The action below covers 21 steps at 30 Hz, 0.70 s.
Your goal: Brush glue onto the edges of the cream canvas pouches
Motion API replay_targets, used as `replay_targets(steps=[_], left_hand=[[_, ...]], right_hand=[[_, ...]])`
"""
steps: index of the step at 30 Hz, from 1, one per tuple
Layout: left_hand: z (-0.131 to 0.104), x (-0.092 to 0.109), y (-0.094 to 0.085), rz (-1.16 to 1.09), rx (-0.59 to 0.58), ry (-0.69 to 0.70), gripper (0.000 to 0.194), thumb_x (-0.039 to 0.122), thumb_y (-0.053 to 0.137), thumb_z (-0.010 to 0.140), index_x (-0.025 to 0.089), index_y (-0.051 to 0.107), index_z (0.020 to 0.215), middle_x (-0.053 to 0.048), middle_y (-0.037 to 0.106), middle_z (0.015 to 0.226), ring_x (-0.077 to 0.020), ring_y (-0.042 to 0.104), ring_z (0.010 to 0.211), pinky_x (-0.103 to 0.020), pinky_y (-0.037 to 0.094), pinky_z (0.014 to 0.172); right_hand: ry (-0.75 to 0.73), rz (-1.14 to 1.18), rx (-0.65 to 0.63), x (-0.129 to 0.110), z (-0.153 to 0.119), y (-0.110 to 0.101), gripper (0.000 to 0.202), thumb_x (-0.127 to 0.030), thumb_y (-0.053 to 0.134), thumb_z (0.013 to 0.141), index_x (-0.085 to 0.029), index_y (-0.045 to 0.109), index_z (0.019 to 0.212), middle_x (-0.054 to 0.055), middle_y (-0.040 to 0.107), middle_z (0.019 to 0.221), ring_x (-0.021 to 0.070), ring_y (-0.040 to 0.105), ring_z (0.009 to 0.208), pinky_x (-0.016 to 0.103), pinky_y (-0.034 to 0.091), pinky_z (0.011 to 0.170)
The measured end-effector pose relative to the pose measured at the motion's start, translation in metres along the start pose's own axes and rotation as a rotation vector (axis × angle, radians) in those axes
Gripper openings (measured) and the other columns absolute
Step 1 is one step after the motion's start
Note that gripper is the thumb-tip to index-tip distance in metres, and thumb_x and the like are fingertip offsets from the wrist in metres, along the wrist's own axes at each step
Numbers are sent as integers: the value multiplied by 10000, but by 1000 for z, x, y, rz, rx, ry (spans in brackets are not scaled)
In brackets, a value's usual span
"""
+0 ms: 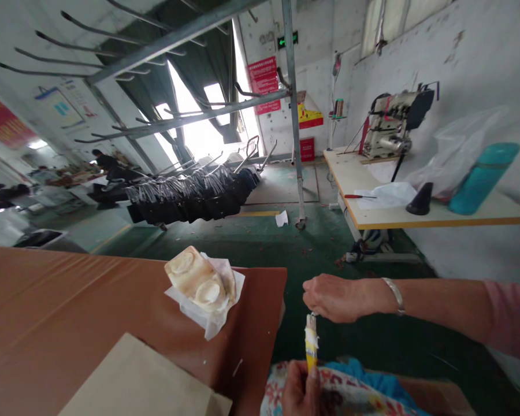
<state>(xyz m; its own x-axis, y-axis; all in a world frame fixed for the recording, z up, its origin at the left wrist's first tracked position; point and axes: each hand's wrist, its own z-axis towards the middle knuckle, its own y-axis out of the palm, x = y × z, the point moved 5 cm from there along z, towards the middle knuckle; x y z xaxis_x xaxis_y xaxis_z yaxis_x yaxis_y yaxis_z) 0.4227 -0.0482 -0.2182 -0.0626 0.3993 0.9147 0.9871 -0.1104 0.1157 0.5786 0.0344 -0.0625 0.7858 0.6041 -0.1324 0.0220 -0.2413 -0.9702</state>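
At the bottom of the view my left hand (301,388) is closed around the yellow handle of a small brush (312,346), which points upward with whitish matter about its head. My right hand (335,297), with a bracelet at the wrist, is closed just above the brush's tip. Its fingertips meet the bristle end, but whatever they pinch is too small to make out. To the left, a yellowish translucent plastic container (195,277) with round marks rests on white paper (208,329). Both are on the brown-covered table (255,306).
A beige sheet or board (143,381) lies on the table's near part. On the right, a sewing machine (390,124), a teal bottle (483,179) and a dark cone (420,199) stand on another table. Ahead is a metal rack (295,115) beside dark pieces on hangers (195,199).
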Motion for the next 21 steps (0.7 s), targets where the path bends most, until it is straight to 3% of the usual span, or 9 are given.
replay_targets(steps=[3,9,15,21], left_hand=[[1,-2,0,35,-14,2,598,808,616,612,222,499,653,67,458,469,-83,425,387,-203,395,413],[-1,-2,-3,74,14,15,574,793,603,641,226,513,651,79,425,440,-78,379,364,-204,398,412],[1,-4,-1,30,47,2,613,829,599,603,226,497,648,93,376,423,-67,341,347,-194,347,375],[0,-9,0,-52,56,-22,639,838,634,548,226,489,658,90,416,456,-63,354,342,-203,365,374]], right_hand=[[-15,8,-25,-7,0,3,87,-145,608,824,-131,692,808,101,653,803,196,614,660,253,353,524],[65,-15,9,4,4,-2,133,-70,550,816,-90,681,816,138,643,825,219,620,650,270,328,497],[-23,-1,-18,-7,0,6,85,-147,608,822,-141,692,837,84,649,811,208,626,669,262,348,516],[48,-27,8,8,5,4,116,-75,572,808,-87,686,826,142,651,830,230,626,668,274,347,514]])
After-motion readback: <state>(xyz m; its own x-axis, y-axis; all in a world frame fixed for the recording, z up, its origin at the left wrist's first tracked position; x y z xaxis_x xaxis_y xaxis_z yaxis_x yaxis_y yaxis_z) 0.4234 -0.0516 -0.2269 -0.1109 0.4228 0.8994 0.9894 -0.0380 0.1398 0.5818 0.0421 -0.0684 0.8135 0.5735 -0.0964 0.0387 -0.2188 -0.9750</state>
